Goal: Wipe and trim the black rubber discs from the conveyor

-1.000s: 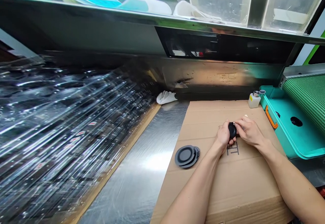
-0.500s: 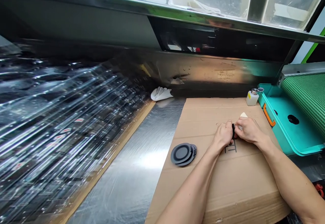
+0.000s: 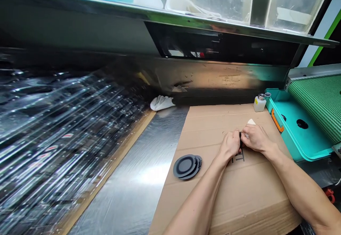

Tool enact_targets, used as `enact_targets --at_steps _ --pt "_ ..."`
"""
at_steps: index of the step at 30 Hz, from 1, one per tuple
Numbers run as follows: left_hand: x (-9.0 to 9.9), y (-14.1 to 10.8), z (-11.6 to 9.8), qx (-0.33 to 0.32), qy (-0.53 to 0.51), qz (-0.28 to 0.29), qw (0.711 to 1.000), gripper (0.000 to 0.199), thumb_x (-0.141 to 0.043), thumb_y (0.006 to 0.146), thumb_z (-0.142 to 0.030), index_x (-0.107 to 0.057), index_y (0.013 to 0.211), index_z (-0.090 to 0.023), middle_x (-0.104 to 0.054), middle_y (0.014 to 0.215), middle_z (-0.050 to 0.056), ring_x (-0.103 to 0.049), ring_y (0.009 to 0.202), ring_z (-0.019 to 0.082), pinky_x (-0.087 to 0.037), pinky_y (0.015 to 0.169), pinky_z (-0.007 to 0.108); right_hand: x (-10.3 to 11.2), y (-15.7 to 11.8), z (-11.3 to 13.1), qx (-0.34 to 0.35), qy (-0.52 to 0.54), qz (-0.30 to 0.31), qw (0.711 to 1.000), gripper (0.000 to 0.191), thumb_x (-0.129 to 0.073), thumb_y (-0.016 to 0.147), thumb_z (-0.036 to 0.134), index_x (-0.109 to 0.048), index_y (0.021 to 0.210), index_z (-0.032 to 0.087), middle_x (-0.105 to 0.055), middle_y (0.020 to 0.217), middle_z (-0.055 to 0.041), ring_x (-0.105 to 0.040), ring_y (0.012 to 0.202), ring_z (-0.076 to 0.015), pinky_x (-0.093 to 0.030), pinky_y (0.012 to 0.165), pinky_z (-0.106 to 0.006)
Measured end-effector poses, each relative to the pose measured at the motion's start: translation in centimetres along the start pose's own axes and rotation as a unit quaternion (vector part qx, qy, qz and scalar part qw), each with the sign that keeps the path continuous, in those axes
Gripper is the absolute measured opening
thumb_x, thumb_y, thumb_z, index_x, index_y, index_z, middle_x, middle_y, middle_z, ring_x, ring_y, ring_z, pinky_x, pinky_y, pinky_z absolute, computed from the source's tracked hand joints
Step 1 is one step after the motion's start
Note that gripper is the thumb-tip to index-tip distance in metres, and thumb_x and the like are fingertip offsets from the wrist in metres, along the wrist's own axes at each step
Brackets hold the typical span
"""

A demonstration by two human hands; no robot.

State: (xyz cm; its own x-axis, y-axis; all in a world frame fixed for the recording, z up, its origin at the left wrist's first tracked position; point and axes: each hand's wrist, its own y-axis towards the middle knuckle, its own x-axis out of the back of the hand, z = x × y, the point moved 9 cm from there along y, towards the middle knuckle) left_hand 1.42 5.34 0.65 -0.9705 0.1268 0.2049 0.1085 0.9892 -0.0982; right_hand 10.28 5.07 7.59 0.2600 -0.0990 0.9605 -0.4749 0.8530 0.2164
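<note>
My left hand is closed on a small black part, seen edge-on and mostly covered by the fingers. Pressed close to it from the other side is my right hand, its fingers pinched together. A small pale tip shows at those fingers, too little to name. Just behind the right hand a white piece sticks up; whether the hand holds it is hidden. Both hands are over a brown cardboard sheet. Left of my forearm, dark grey round discs lie overlapped on the cardboard.
A white pump bottle stands at the cardboard's far right corner. Beside it are a teal tray with black round pieces inside and a green conveyor belt. Plastic-wrapped trays fill the left, and a white glove lies behind.
The view has shifted slightly, so the scene sits further left and a little lower. Both hands stay together at the black part, with only slight finger movement.
</note>
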Motion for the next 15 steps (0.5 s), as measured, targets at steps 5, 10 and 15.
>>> enact_targets --at_steps 5,10,15 --pt "-0.02 -0.04 -0.14 -0.006 0.021 0.000 1.000 0.058 -0.025 0.096 -0.041 -0.053 0.050 -0.021 -0.051 0.037 0.003 -0.054 0.039 0.018 -0.041 0.050 0.028 -0.30 0.07 -0.08 0.008 0.007 -0.011 1.000 0.019 -0.054 0.090 0.020 -0.067 0.077 0.018 -0.068 0.081 -0.0045 -0.056 0.073 -0.0153 -0.032 0.066 -0.027" --pt "0.11 -0.44 -0.80 -0.014 0.036 -0.023 0.999 0.057 -0.026 0.095 -0.041 -0.050 0.048 -0.021 -0.051 0.037 0.003 -0.056 0.043 0.018 -0.042 0.053 0.029 -0.40 -0.05 -0.48 -0.023 0.012 0.009 1.000 0.015 -0.056 0.087 0.018 -0.068 0.076 0.019 -0.069 0.078 -0.0039 -0.056 0.071 -0.0158 -0.031 0.064 -0.027" --pt "0.20 -0.37 -0.83 -0.008 0.049 -0.026 0.998 0.059 -0.024 0.096 -0.039 -0.048 0.045 -0.022 -0.052 0.037 0.004 -0.058 0.045 0.019 -0.043 0.055 0.029 -0.21 0.02 0.29 0.012 0.003 -0.017 1.000 0.019 -0.053 0.091 0.020 -0.067 0.079 0.017 -0.069 0.083 -0.0052 -0.058 0.075 -0.0153 -0.033 0.066 -0.026"
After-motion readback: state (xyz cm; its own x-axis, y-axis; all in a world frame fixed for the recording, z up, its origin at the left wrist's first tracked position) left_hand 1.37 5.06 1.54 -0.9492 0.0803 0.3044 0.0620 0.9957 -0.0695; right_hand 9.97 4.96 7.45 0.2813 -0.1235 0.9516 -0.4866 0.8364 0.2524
